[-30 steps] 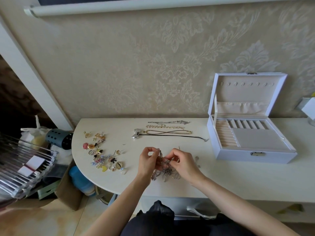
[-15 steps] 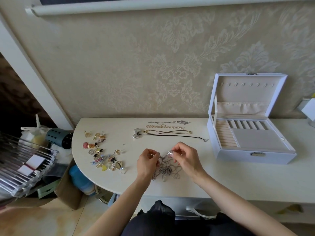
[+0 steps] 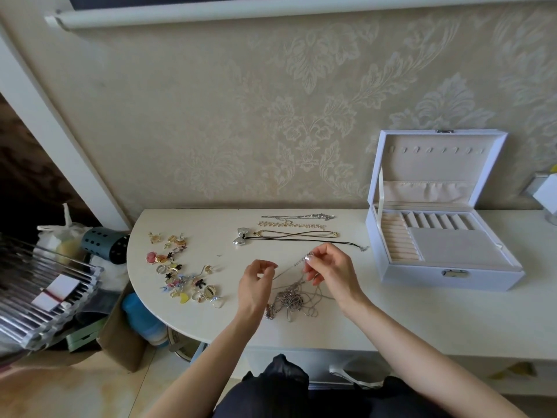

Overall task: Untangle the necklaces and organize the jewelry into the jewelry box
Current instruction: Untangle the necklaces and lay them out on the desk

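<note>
The job is sitting at an early stage. 4 necklaces (image 3: 297,233) are lying straightened in a row at the back of the bench (image 3: 422,321), while the tangle (image 3: 291,300) is lying knotted between both wrists. The pile of small pieces (image 3: 184,273) is waiting unsorted on the left. The jewelry box (image 3: 446,277) is standing open at the right, showing nothing inside.

The right hand (image 3: 334,273) is pinching a silver strand (image 3: 291,267) in a fingertip grip. The left hand (image 3: 254,285) is apparently pinching the same strand lower down.

The tangle is lying near the bench's curved front edge, so loops are risking a slide off. Bare surface is lying open between hands and box.
</note>
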